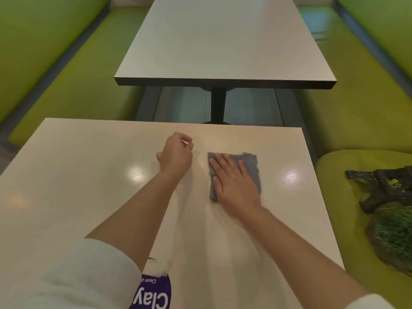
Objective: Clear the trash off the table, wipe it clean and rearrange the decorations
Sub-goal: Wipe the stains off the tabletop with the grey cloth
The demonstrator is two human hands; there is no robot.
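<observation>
Table [89, 175] wiping is underway: the right hand [234, 181] is pressing flat, fingers straight, on a grey cloth [252, 166] at the far centre, while the left hand [176, 155] is hovering beside it, fingers curled on nothing visible. Decorations, a tower model [383, 186] and a grass ball [392, 237], are waiting on the right bench [347, 166], where a careless elbow could topple them. "Clay" and "Clean" are showing on a purple label [153, 295] at the near edge.

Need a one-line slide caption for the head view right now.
Right hand presses a grey cloth flat on the table; left hand hovers curled beside it.
</observation>
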